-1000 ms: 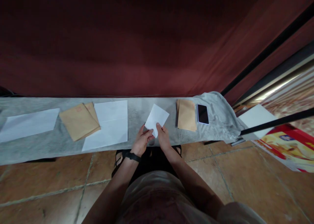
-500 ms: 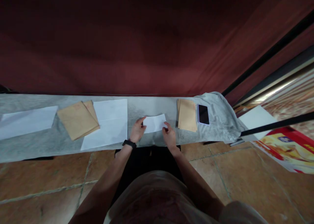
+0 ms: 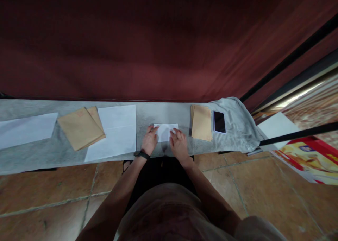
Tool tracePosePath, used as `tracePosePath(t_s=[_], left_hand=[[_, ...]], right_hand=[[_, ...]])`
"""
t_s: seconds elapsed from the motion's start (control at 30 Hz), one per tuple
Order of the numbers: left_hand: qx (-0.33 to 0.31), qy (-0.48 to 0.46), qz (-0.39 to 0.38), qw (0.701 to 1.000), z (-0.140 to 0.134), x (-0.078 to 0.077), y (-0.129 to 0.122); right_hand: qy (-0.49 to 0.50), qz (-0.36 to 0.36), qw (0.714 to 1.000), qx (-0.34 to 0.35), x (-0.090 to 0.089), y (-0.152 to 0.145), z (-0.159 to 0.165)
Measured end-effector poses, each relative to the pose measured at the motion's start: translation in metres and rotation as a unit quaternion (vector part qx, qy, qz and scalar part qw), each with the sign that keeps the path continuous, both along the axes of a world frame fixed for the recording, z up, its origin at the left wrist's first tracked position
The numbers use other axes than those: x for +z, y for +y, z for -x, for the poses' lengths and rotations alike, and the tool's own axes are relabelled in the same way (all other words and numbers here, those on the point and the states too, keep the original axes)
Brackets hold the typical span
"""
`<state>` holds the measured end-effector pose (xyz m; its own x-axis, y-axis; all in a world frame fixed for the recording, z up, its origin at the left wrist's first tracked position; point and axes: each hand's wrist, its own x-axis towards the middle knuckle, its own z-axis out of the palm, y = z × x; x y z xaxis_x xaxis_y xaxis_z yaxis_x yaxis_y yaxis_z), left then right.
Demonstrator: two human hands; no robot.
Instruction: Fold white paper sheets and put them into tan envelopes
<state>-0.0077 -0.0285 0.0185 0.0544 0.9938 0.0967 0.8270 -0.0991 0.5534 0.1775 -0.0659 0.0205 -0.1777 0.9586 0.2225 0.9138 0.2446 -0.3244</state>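
Note:
A small folded piece of white paper (image 3: 164,134) lies flat on the grey cloth right in front of me. My left hand (image 3: 149,142) rests at its left edge, thumb stretched onto the paper and fingers apart. Over the right part of the paper, my right hand (image 3: 179,143) lies with its fingers spread and touching the surface. Neither hand lifts the paper. A dark band (image 3: 144,154) is on my left wrist.
On the grey cloth-covered table (image 3: 163,111), large white sheets (image 3: 118,139) and brown envelopes (image 3: 79,128) lie to the left, with another white sheet (image 3: 29,130) farther out. To the right are brown envelopes (image 3: 202,123), a phone (image 3: 219,122) and a colourful box (image 3: 311,158) beyond the table.
The paper has gone from slightly raised and tilted between my hands to flat on the table. My right hand has moved left onto it, its fingers spreading out.

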Motion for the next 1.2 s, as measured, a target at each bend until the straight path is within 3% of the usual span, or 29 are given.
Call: tracePosePath(t_s=[0.1,0.37,0.5,0.8,1.03,1.2], left_hand=[[0.003,0.019,-0.014,1.0,-0.005,0.001,-0.005],[-0.07,0.052,-0.025,0.996,-0.041,-0.014,-0.032],[-0.054,0.078,-0.028,0.995,-0.044,-0.021,-0.039],[0.009,0.086,-0.042,0.995,-0.021,-0.029,-0.039],[0.051,0.076,-0.042,0.995,-0.026,-0.022,-0.036],[-0.059,0.075,-0.02,0.995,-0.053,-0.012,-0.021]], right_hand=[[-0.001,-0.007,0.998,0.06,-0.01,0.003,0.008],[-0.012,-0.006,0.998,0.055,-0.027,-0.003,0.008],[-0.012,-0.007,0.999,0.029,-0.028,-0.003,0.005],[-0.006,-0.03,0.999,-0.022,-0.03,-0.004,-0.006],[-0.016,-0.032,0.999,-0.033,-0.029,-0.008,-0.014],[-0.016,-0.027,0.999,-0.038,-0.029,-0.008,-0.013]])
